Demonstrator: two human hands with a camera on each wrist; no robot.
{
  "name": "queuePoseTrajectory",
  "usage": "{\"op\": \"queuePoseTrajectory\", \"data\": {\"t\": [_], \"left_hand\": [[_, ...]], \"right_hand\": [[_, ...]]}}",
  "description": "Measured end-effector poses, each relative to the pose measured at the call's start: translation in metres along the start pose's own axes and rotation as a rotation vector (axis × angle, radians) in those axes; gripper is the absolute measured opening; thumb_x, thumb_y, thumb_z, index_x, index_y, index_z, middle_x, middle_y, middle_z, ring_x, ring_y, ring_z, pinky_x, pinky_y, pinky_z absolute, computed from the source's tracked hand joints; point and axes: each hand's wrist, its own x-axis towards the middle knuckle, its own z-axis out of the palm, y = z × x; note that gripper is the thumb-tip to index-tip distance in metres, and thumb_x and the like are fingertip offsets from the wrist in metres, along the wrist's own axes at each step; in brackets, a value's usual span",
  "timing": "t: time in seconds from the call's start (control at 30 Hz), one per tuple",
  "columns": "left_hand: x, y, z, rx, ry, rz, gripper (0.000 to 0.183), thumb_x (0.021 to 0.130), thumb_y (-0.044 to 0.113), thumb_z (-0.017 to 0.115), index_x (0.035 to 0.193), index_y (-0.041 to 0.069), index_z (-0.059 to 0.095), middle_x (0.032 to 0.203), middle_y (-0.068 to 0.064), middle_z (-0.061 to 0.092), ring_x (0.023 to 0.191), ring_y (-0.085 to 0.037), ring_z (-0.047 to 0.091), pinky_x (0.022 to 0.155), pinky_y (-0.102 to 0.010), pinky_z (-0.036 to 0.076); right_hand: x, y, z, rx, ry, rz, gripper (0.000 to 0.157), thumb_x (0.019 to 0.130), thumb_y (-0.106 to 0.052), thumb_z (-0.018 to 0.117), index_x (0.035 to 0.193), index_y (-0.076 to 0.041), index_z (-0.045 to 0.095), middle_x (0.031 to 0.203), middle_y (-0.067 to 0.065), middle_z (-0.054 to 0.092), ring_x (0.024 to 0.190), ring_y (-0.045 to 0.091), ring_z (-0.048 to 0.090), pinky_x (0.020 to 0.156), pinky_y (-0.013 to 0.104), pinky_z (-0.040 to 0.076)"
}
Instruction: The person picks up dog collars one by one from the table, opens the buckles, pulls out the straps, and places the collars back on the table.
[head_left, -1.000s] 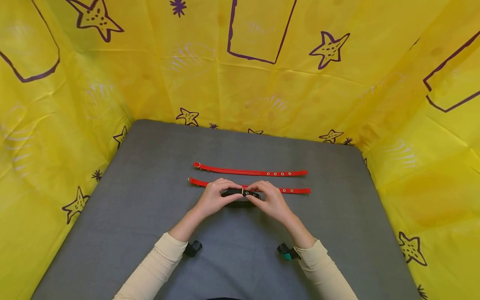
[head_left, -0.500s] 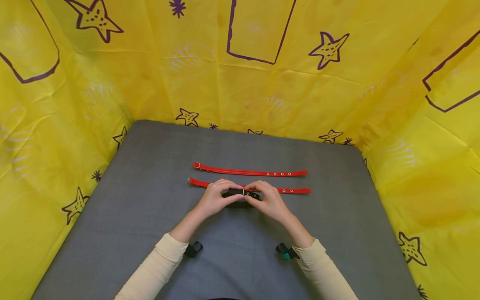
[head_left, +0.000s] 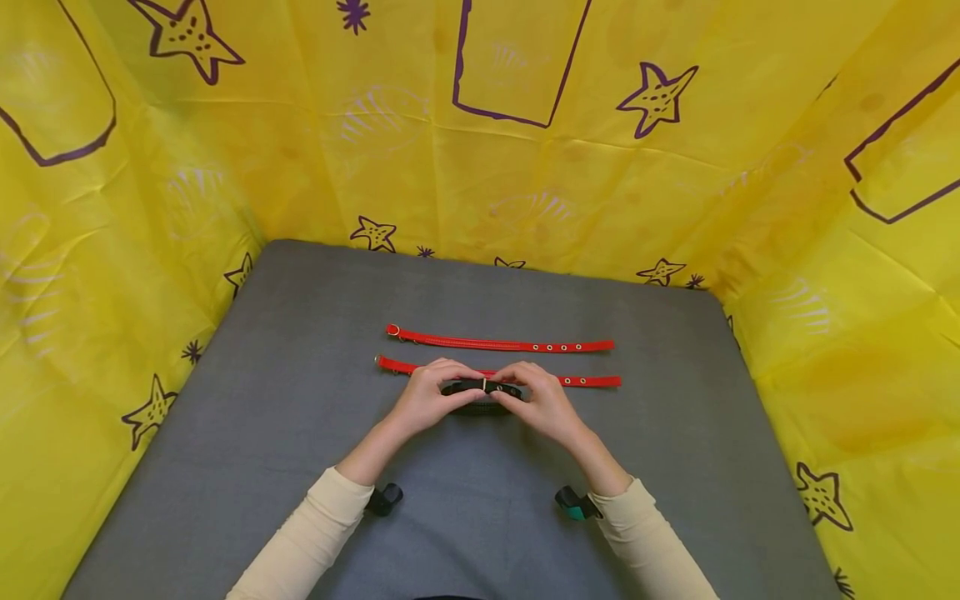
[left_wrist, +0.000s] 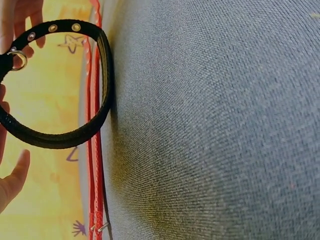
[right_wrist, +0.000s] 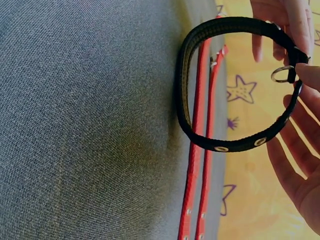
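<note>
A black collar (head_left: 480, 408) is closed into a loop between my two hands, its lower side near the cloth. My left hand (head_left: 427, 396) pinches it just left of the metal buckle (head_left: 485, 385). On the buckle's other side, my right hand (head_left: 540, 402) holds the strap with eyelets between thumb and fingers. The right wrist view shows a metal ring (right_wrist: 282, 74) inside the loop by the buckle, and eyelets (right_wrist: 260, 142) along the band. Fingertips partly hide the buckle area.
Two red collars lie stretched out beyond the hands: a farther one (head_left: 480, 342) and a nearer one (head_left: 592, 382), partly hidden by the fingers. Grey cloth (head_left: 637, 458) covers the tabletop. Yellow patterned sheets (head_left: 405, 167) enclose the back and sides.
Both hands keep nearly the same place. Beside the buckle, one eyelet shows plainly now where two showed before; the strap or fingers have shifted slightly.
</note>
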Motion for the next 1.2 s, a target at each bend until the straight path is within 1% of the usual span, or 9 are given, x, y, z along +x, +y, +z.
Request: {"op": "queuePoseTrajectory", "data": {"t": [0.1,0.23,0.4,0.57,0.9,1.07,1.2], "left_hand": [[-0.0001,-0.0001,0.0001,-0.004,-0.001,-0.007,0.025,0.079,0.02,0.082,0.103,0.015,0.077,0.099,0.005,0.072,0.095,-0.011,0.062,0.081,-0.031,0.052],[0.0002,-0.0002,0.0013,-0.008,0.007,0.011,0.025,0.079,0.019,0.082,0.103,0.014,0.077,0.099,0.004,0.072,0.094,-0.012,0.062,0.081,-0.031,0.051],[0.0,-0.0012,0.0025,-0.021,0.008,0.026,0.025,0.08,0.019,0.082,0.103,0.013,0.076,0.1,0.004,0.072,0.095,-0.011,0.062,0.082,-0.03,0.051],[-0.0008,-0.0024,0.0031,-0.021,0.013,0.037,0.025,0.079,0.018,0.082,0.103,0.012,0.076,0.099,0.003,0.072,0.094,-0.012,0.063,0.08,-0.03,0.052],[-0.0029,-0.004,0.0011,-0.023,0.016,-0.002,0.025,0.08,0.021,0.082,0.104,0.016,0.076,0.1,0.006,0.071,0.095,-0.01,0.062,0.081,-0.031,0.052],[-0.003,-0.0051,0.0005,-0.024,0.019,-0.001,0.025,0.08,0.02,0.081,0.104,0.016,0.076,0.099,0.007,0.071,0.094,-0.009,0.062,0.081,-0.031,0.052],[-0.0028,-0.0048,0.0009,-0.031,0.02,0.005,0.025,0.081,0.02,0.081,0.105,0.016,0.076,0.1,0.007,0.071,0.095,-0.01,0.062,0.082,-0.031,0.052]], "right_hand": [[-0.0004,0.0002,-0.0002,0.0,-0.001,0.011,0.02,0.087,-0.019,0.076,0.106,-0.018,0.07,0.104,-0.009,0.066,0.099,0.009,0.061,0.086,0.03,0.053],[-0.0005,-0.0012,0.001,0.012,-0.005,0.021,0.022,0.087,-0.02,0.076,0.108,-0.017,0.07,0.105,-0.007,0.065,0.099,0.01,0.061,0.087,0.031,0.053],[0.0001,-0.0027,0.0033,0.014,-0.001,0.013,0.022,0.087,-0.02,0.076,0.108,-0.016,0.069,0.105,-0.006,0.066,0.1,0.01,0.061,0.086,0.031,0.053],[0.0001,-0.0032,0.004,0.005,0.007,0.006,0.021,0.087,-0.02,0.076,0.107,-0.017,0.07,0.103,-0.007,0.066,0.1,0.01,0.06,0.085,0.031,0.053],[-0.0011,-0.0002,0.0025,0.007,0.023,0.001,0.021,0.087,-0.019,0.076,0.106,-0.017,0.07,0.104,-0.007,0.066,0.099,0.011,0.061,0.084,0.032,0.053],[-0.002,0.0008,0.0025,0.004,0.033,0.004,0.022,0.086,-0.019,0.077,0.107,-0.017,0.07,0.104,-0.007,0.066,0.097,0.011,0.061,0.084,0.033,0.053],[-0.0004,-0.0014,0.0033,0.014,0.023,0.011,0.024,0.086,-0.021,0.077,0.109,-0.017,0.069,0.105,-0.006,0.066,0.097,0.011,0.061,0.084,0.033,0.053]]}}
